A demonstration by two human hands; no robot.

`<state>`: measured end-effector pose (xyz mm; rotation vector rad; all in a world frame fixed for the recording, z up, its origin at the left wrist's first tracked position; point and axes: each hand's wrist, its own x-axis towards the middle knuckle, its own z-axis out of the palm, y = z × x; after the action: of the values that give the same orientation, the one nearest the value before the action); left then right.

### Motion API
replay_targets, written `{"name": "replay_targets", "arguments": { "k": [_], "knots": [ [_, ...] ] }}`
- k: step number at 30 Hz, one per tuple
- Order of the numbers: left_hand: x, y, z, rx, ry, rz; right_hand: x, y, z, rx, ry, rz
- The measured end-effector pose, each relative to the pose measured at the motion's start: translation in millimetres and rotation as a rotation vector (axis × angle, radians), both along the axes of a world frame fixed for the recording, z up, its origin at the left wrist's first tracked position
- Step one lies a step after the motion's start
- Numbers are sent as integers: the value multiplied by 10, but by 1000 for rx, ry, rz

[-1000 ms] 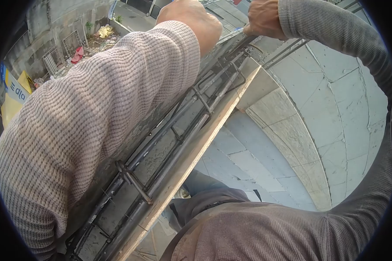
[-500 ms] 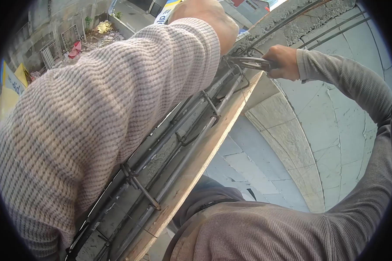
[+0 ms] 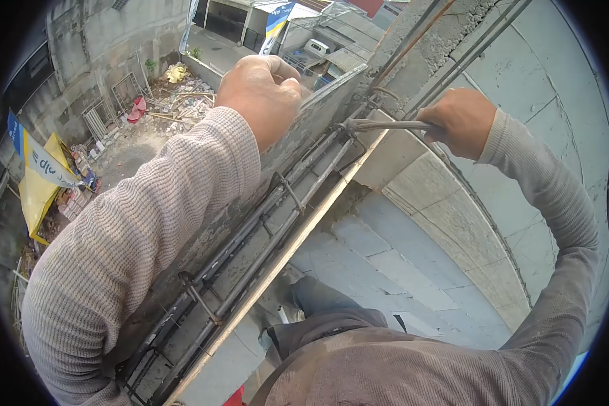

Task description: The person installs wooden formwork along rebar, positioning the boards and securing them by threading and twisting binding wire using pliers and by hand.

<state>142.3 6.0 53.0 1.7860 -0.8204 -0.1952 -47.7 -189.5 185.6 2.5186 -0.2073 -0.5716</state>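
My right hand (image 3: 461, 123) is wrapped around the handles of a pair of pincers (image 3: 392, 126). The head of the pincers touches the upper end of a rebar cage (image 3: 257, 230), at a bar joint. Up and left of that joint is my left hand (image 3: 260, 98), raised off the cage with its fingers curled in; whatever they may hold is too small or hidden. Long steel bars tied with square stirrups make up the cage, which lies along a narrow channel beside a wooden board (image 3: 277, 267).
Left of the wall is a drop to a lower yard with rubble (image 3: 189, 98), a yellow tarp (image 3: 37, 196) and printed banners. More rebar (image 3: 474, 54) runs along rough concrete at the top right. Pale panels (image 3: 413, 271) curve away below my right arm.
My left hand has pulled back from the cage end, down and to the left, uncovering the joint. The pincers' handles look closer together, and my right hand has shifted slightly right and down.
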Motion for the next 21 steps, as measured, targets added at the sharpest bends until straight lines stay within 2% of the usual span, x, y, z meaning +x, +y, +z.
{"name": "replay_targets", "arguments": {
  "k": [2,7,11,12,14,18,21],
  "knots": [
    [46,-7,-34,-11,70,-28,172,-38,-88,-300,-110,172],
    [31,12,1,16,67,-3,579,154,186,-390,1,172],
    [-6,32,39,51,102,5,772,251,154,-474,110,115],
    [6,10,-4,49,103,3,779,291,17,-471,176,248],
    [78,-29,-25,27,98,-10,876,306,-148,-515,233,339],
    [-20,43,38,48,1,82,1095,270,86,-558,223,402],
    [9,18,16,33,74,42,1084,259,344,-547,202,341]
  ]
}}
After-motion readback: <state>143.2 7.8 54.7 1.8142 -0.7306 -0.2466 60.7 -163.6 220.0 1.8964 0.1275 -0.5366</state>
